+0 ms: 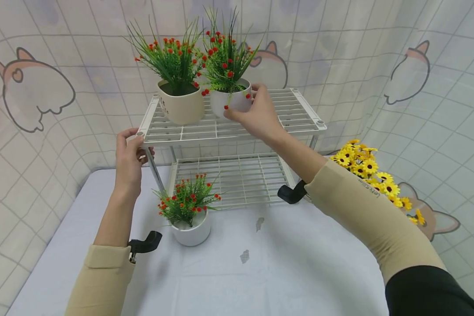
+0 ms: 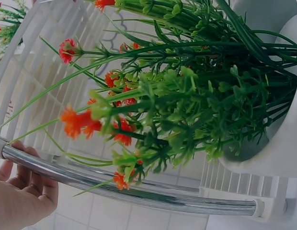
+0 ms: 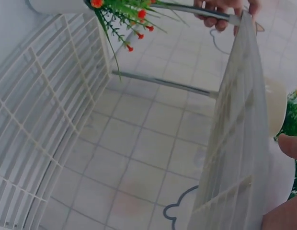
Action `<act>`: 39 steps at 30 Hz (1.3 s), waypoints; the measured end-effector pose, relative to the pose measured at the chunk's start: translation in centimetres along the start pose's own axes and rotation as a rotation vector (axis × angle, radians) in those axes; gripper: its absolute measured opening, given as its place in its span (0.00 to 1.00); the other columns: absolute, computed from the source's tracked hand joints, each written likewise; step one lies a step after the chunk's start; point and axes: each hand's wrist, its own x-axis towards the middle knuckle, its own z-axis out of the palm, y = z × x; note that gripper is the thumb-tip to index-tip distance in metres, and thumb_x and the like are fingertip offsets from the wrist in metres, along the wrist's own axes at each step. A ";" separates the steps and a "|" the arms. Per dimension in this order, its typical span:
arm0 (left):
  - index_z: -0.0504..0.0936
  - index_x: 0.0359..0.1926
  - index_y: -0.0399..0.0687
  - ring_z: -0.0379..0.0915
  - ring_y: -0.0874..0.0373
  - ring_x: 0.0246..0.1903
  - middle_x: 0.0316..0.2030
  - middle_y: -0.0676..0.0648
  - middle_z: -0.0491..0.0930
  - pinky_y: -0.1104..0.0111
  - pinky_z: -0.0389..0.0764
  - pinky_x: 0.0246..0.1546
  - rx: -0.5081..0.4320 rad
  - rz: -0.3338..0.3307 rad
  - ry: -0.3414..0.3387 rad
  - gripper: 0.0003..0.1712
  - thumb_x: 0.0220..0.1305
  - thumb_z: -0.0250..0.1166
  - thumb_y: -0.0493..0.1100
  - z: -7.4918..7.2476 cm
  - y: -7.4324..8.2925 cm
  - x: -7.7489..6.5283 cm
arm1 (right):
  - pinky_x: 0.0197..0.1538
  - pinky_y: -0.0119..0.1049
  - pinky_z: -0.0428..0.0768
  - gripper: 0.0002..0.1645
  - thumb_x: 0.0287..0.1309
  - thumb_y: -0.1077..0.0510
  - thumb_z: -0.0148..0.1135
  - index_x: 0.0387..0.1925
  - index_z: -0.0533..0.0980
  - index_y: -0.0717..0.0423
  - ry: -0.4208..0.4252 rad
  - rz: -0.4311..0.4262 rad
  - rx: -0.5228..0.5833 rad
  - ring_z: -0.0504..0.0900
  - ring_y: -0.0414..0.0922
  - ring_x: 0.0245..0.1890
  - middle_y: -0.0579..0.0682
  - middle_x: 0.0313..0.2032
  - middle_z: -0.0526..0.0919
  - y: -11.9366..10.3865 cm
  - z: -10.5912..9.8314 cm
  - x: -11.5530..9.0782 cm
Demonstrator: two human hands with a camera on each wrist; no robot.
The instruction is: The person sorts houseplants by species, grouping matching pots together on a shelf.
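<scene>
A white two-tier wire rack with metal posts stands on the table. At its upper front left corner, my left hand grips the frame, fingers behind the chrome post. My right hand holds a white flowerpot with red flowers and grassy leaves, thumb at the front and fingers round its right side. This pot is over the upper shelf, right beside a cream flowerpot with similar orange-red flowers. In the right wrist view the right thumb lies against the pot, and the other fingers are hidden.
Another white pot of red flowers stands on the table before the lower shelf, at its left. Yellow flowers are at the right behind my right sleeve. A tile-patterned curtain hangs behind the rack.
</scene>
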 end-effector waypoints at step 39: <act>0.64 0.63 0.52 0.72 0.57 0.37 0.40 0.46 0.76 0.65 0.69 0.43 0.030 0.010 0.001 0.17 0.78 0.48 0.49 0.0 0.1 -0.1 | 0.57 0.48 0.76 0.41 0.58 0.61 0.73 0.68 0.64 0.65 -0.263 -0.213 0.066 0.70 0.51 0.61 0.57 0.62 0.71 8.1 4.7 -14.5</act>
